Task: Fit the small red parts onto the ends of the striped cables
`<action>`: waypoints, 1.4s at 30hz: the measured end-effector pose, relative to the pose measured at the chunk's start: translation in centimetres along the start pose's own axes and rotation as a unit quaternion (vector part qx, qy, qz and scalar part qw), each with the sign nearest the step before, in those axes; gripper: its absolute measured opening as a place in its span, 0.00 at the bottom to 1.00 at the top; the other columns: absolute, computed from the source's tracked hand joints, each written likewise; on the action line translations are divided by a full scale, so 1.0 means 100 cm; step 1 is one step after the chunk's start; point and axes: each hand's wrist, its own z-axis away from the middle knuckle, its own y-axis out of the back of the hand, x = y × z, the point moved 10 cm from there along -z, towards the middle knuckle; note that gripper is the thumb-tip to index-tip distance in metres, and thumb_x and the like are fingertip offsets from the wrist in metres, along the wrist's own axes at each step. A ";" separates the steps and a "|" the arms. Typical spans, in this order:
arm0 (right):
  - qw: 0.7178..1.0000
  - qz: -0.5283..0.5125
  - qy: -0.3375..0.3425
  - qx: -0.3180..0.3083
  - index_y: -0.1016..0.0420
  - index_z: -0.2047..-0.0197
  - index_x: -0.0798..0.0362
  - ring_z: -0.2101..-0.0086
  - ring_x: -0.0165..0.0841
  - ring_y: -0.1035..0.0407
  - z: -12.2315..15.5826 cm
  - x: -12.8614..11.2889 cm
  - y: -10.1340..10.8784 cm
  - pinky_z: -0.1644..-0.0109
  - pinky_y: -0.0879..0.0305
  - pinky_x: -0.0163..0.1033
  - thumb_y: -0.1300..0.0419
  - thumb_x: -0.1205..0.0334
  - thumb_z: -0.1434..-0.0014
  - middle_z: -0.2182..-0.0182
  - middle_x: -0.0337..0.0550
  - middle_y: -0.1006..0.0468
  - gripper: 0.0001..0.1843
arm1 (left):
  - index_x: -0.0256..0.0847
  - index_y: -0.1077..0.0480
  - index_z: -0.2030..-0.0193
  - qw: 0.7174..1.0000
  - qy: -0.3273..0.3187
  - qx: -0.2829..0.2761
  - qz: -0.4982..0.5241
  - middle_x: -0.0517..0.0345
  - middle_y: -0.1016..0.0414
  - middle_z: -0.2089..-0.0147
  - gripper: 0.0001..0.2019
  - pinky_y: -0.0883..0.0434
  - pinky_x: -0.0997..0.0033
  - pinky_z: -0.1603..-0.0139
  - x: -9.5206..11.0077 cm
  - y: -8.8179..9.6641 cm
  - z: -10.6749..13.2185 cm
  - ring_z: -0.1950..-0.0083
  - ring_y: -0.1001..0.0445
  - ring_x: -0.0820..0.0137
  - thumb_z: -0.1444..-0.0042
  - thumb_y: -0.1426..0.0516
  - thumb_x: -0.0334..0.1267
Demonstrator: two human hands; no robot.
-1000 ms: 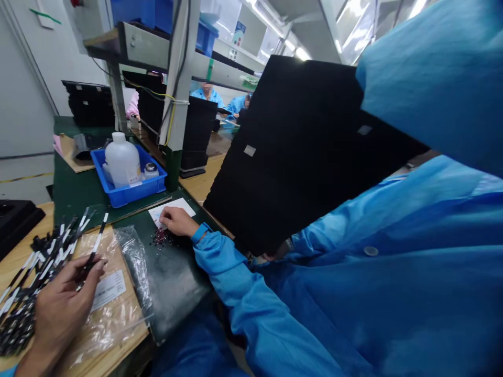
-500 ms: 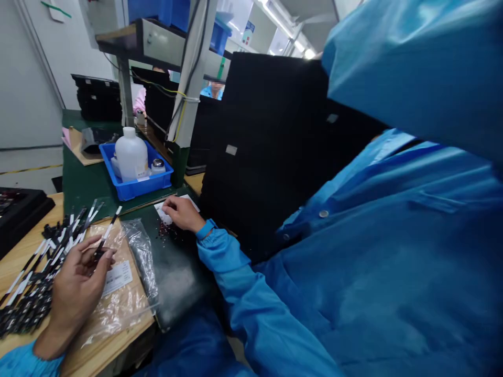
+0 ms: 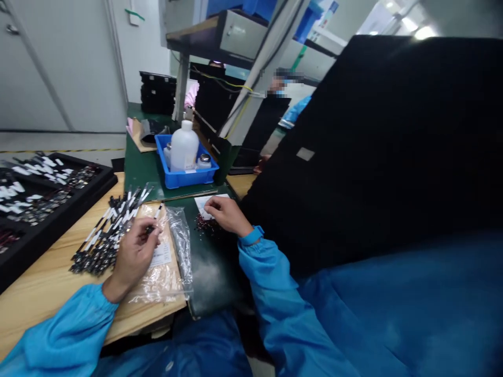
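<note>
My left hand (image 3: 135,256) pinches a thin black-and-white strip (image 3: 154,220) over a kraft envelope in a clear sleeve (image 3: 163,262). Beside that hand lies a bundle of similar white-labelled black strips (image 3: 108,235). My right hand (image 3: 228,215) rests with curled fingers on a white card (image 3: 210,203), next to a small heap of dark red parts (image 3: 204,225). Whether those fingertips hold a part is hidden. A crumpled clear plastic bag (image 3: 181,246) lies between my hands on a black mat (image 3: 214,272).
A black tray (image 3: 43,201) of labelled parts sits at the bench's left. Behind the mat, a blue bin (image 3: 184,178) holds a white bottle (image 3: 184,147). A large black panel (image 3: 373,146) fills the right. Co-workers sit beyond the metal post (image 3: 251,89).
The view has swung left, bringing the black tray into sight and shifting the black panel right. My left hand has moved closer to my right hand, which stays at the card.
</note>
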 end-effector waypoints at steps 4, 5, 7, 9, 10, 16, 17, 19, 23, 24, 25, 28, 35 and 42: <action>0.994 -0.066 0.084 -0.035 0.24 0.64 0.54 0.69 0.31 0.30 0.009 -0.049 -0.024 0.63 0.37 0.35 0.41 0.61 0.35 0.70 0.39 0.22 0.09 | 0.41 0.23 0.60 0.993 -0.080 -0.051 -0.071 0.60 0.26 0.72 0.10 0.29 0.71 0.66 0.020 -0.010 0.000 0.71 0.26 0.72 0.37 0.47 0.31; 0.990 -0.073 0.107 -0.048 0.24 0.64 0.54 0.68 0.32 0.29 0.011 -0.061 -0.033 0.63 0.36 0.35 0.41 0.60 0.35 0.69 0.40 0.22 0.08 | 0.41 0.22 0.59 0.992 -0.086 -0.052 -0.078 0.59 0.26 0.71 0.10 0.29 0.71 0.66 0.022 -0.010 -0.001 0.71 0.25 0.72 0.37 0.47 0.30; 0.982 -0.089 0.156 -0.063 0.23 0.62 0.53 0.66 0.33 0.28 0.016 -0.079 -0.049 0.61 0.34 0.36 0.41 0.61 0.34 0.67 0.42 0.20 0.07 | 0.39 0.22 0.57 0.991 -0.087 -0.048 -0.089 0.56 0.24 0.68 0.09 0.29 0.71 0.66 0.023 -0.010 -0.003 0.69 0.25 0.71 0.39 0.45 0.30; 0.974 -0.101 0.194 -0.056 0.23 0.60 0.53 0.65 0.34 0.26 0.019 -0.089 -0.060 0.59 0.33 0.37 0.41 0.62 0.34 0.66 0.43 0.20 0.06 | 0.37 0.22 0.56 0.991 -0.085 -0.048 -0.090 0.53 0.23 0.65 0.08 0.29 0.72 0.67 0.023 -0.010 -0.003 0.68 0.25 0.70 0.41 0.42 0.31; 0.972 -0.104 0.205 -0.050 0.23 0.60 0.53 0.64 0.34 0.26 0.020 -0.092 -0.064 0.58 0.32 0.38 0.41 0.63 0.34 0.65 0.44 0.20 0.06 | 0.37 0.22 0.56 0.991 -0.084 -0.052 -0.087 0.52 0.23 0.64 0.09 0.30 0.72 0.68 0.023 -0.011 -0.003 0.69 0.25 0.71 0.42 0.40 0.32; 0.971 -0.104 0.213 -0.033 0.23 0.60 0.52 0.66 0.34 0.27 0.025 -0.088 -0.072 0.61 0.32 0.38 0.40 0.63 0.34 0.67 0.44 0.21 0.04 | 0.37 0.21 0.63 0.991 -0.091 -0.026 -0.092 0.54 0.24 0.70 0.08 0.33 0.71 0.68 0.026 -0.009 -0.003 0.70 0.27 0.71 0.38 0.40 0.38; 0.972 -0.109 0.208 -0.033 0.23 0.60 0.52 0.67 0.34 0.27 0.025 -0.085 -0.071 0.61 0.32 0.38 0.40 0.63 0.35 0.67 0.43 0.22 0.04 | 0.37 0.21 0.64 0.991 -0.091 -0.023 -0.093 0.54 0.23 0.70 0.08 0.33 0.71 0.67 0.026 -0.008 -0.004 0.70 0.27 0.70 0.37 0.41 0.37; 0.974 -0.130 0.185 -0.036 0.22 0.60 0.52 0.67 0.33 0.27 0.024 -0.078 -0.071 0.61 0.32 0.38 0.39 0.63 0.35 0.68 0.43 0.22 0.04 | 0.37 0.21 0.64 0.991 -0.088 -0.028 -0.092 0.54 0.23 0.69 0.08 0.32 0.70 0.66 0.024 -0.009 -0.005 0.69 0.26 0.70 0.37 0.41 0.37; 0.969 -0.219 0.105 -0.046 0.22 0.57 0.53 0.67 0.33 0.27 0.020 -0.060 -0.076 0.63 0.31 0.37 0.35 0.59 0.39 0.67 0.43 0.22 0.08 | 0.39 0.22 0.64 0.994 -0.076 -0.030 -0.078 0.55 0.23 0.69 0.08 0.32 0.70 0.65 0.021 -0.009 -0.004 0.68 0.26 0.70 0.37 0.41 0.37; 0.964 -0.245 0.085 -0.051 0.22 0.58 0.53 0.67 0.33 0.28 0.020 -0.056 -0.078 0.63 0.31 0.37 0.34 0.58 0.40 0.67 0.42 0.22 0.09 | 0.39 0.22 0.64 0.994 -0.070 -0.031 -0.073 0.56 0.23 0.69 0.08 0.32 0.70 0.65 0.020 -0.009 -0.004 0.68 0.26 0.70 0.36 0.41 0.38; 0.958 -0.272 0.066 -0.056 0.22 0.59 0.53 0.68 0.32 0.28 0.020 -0.053 -0.079 0.64 0.31 0.36 0.33 0.57 0.41 0.68 0.42 0.22 0.10 | 0.39 0.22 0.64 0.995 -0.063 -0.033 -0.069 0.56 0.23 0.69 0.08 0.32 0.70 0.66 0.018 -0.009 -0.004 0.68 0.26 0.70 0.36 0.41 0.38; 0.932 -0.355 0.017 -0.072 0.21 0.62 0.53 0.73 0.29 0.30 0.019 -0.048 -0.085 0.68 0.31 0.35 0.30 0.56 0.44 0.70 0.40 0.22 0.11 | 0.40 0.22 0.63 0.996 -0.045 -0.049 -0.056 0.57 0.24 0.69 0.08 0.32 0.71 0.67 0.013 -0.010 -0.003 0.71 0.27 0.72 0.36 0.41 0.39; 0.862 -0.492 -0.050 -0.109 0.21 0.65 0.54 0.76 0.26 0.29 0.021 -0.051 -0.095 0.70 0.28 0.33 0.25 0.56 0.52 0.72 0.37 0.21 0.15 | 0.41 0.22 0.61 0.995 -0.053 -0.075 -0.049 0.55 0.22 0.65 0.07 0.30 0.71 0.65 0.012 -0.015 -0.001 0.67 0.25 0.71 0.36 0.41 0.38; 0.835 -0.533 -0.062 -0.121 0.20 0.64 0.55 0.78 0.27 0.28 0.020 -0.043 -0.105 0.72 0.28 0.33 0.24 0.56 0.53 0.74 0.36 0.20 0.16 | 0.39 0.22 0.62 0.990 -0.084 -0.083 -0.076 0.55 0.23 0.69 0.08 0.31 0.70 0.66 0.027 -0.019 -0.002 0.69 0.26 0.71 0.36 0.42 0.38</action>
